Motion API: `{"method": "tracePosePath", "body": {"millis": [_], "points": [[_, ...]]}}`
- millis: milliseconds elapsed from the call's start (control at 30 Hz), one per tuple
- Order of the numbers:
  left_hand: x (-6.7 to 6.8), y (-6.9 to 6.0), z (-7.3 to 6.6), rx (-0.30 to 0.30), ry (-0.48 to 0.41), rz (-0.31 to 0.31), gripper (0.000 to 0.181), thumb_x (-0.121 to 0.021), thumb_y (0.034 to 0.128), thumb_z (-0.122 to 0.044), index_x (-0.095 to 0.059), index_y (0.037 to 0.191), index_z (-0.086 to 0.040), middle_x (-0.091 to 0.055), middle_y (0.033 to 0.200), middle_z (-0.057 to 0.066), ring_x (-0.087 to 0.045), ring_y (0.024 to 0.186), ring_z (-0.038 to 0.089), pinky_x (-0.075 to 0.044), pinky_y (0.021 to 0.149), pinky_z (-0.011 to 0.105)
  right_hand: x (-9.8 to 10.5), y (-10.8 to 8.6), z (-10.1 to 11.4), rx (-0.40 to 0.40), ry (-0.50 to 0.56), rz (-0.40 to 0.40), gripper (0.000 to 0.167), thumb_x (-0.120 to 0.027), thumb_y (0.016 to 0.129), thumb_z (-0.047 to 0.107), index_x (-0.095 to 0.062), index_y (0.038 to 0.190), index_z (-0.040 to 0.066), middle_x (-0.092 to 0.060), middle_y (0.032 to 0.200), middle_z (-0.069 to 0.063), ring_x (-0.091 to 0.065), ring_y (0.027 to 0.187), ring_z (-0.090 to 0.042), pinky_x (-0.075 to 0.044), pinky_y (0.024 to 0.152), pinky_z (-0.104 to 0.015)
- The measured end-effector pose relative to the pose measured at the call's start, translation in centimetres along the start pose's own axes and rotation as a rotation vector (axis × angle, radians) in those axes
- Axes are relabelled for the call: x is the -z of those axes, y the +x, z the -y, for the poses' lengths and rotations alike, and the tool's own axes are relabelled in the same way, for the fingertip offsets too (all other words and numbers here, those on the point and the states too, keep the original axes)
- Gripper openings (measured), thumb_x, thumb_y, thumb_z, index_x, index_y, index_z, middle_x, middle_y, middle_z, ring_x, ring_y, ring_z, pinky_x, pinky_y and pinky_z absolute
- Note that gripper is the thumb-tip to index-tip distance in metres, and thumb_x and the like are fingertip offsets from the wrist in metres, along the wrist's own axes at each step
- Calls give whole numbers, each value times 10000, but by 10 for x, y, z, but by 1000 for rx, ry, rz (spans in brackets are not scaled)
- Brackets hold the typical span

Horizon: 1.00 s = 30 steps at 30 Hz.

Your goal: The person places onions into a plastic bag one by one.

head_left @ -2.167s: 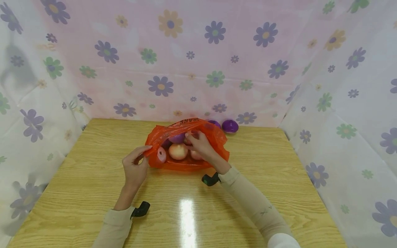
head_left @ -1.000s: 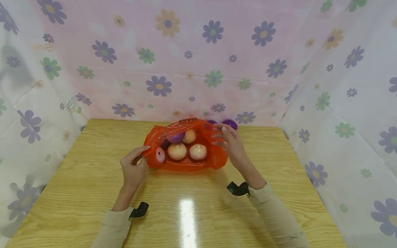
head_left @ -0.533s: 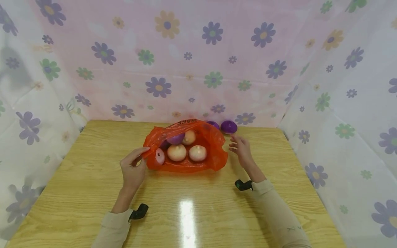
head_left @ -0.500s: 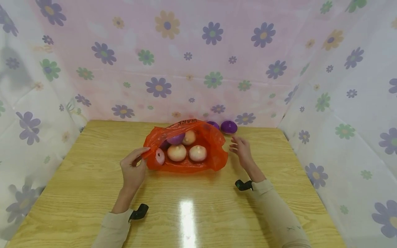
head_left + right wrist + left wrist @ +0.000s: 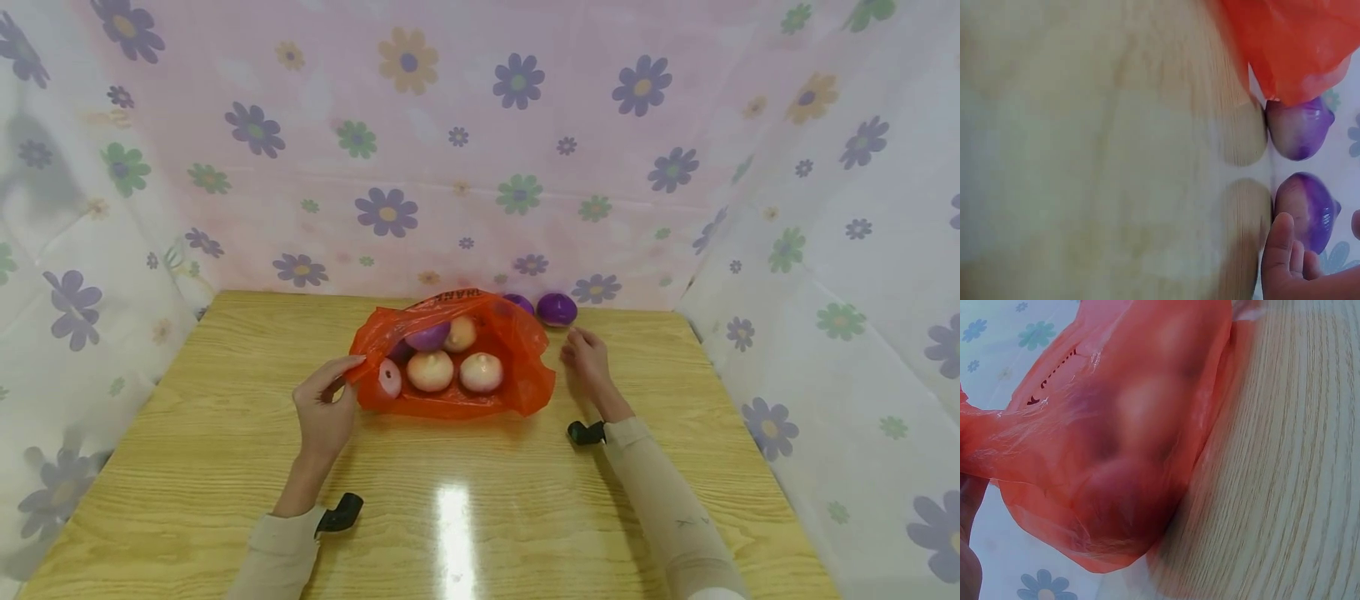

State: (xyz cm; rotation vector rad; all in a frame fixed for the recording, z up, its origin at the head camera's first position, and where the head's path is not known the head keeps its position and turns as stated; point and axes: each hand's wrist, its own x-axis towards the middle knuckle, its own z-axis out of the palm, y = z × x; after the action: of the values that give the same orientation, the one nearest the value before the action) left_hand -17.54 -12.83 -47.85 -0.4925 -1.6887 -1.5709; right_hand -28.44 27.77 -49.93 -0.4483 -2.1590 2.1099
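With thumb and fingers my left hand (image 5: 326,408) pinches the left rim of a red plastic bag (image 5: 528,379). The bag lies on its side, its mouth held apart. Inside are several onion-shaped pieces: a pale onion (image 5: 431,372), another pale onion (image 5: 482,372), a purple onion (image 5: 428,336) and a pink round piece (image 5: 389,379) with a dark spot. My right hand (image 5: 587,358), holding nothing, hovers right of the bag, just in front of a purple onion (image 5: 557,309). In the right wrist view its relaxed fingers (image 5: 1278,247) come close to that purple onion (image 5: 1307,211); contact is unclear.
A second loose purple onion (image 5: 1298,128) sits beside the first, partly behind the bag. The wooden table (image 5: 457,467) ends at the back against a flowered cloth (image 5: 465,167), which also lines both sides. Black wrist cameras (image 5: 341,512) stick out from the sleeves.
My right hand has come out of the bag without anything and moved right, toward the loose purple onions. Its fingers have drawn in slightly. My left hand keeps its hold on the rim.
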Motion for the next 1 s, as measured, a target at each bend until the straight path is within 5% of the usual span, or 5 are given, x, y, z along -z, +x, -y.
{"method": "tracePosePath", "body": {"millis": [167,400,667,1000], "points": [[-1,1,-1,-2,-1,-5,286,-590,837,270,-733,1036,123,-713,990,286,-712,997,47,-572,883,219,-3,12,-1,12,-50,-17,587,-498,1066,277,-386,1482,-122,-532,1202,-210,-621,797,-107,-577,793,-204],[-2,3,0,-7,-1,-3,243,-596,865,224,-734,1036,119,-698,981,318,-712,998,45,-572,882,236,-9,26,2,-2,-127,-58,698,-516,1056,358,-289,1541,-89,-486,1407,-272,-603,1049,-272,-515,1057,-370],[-2,2,1,12,-5,5,252,-595,845,257,-722,1025,135,-702,984,313,-710,992,45,-574,887,211,-15,43,5,33,-138,-70,639,-539,1045,345,-388,1477,-100,-489,1440,-292,-556,1169,-320,-541,982,-285],[0,2,1,24,5,8,245,-594,850,250,-722,1026,135,-694,987,329,-707,1001,33,-568,893,205,-17,52,13,13,-146,-56,712,-595,1022,282,-286,1539,-99,-391,1516,-328,-458,1375,-376,-425,1159,-446]]}}
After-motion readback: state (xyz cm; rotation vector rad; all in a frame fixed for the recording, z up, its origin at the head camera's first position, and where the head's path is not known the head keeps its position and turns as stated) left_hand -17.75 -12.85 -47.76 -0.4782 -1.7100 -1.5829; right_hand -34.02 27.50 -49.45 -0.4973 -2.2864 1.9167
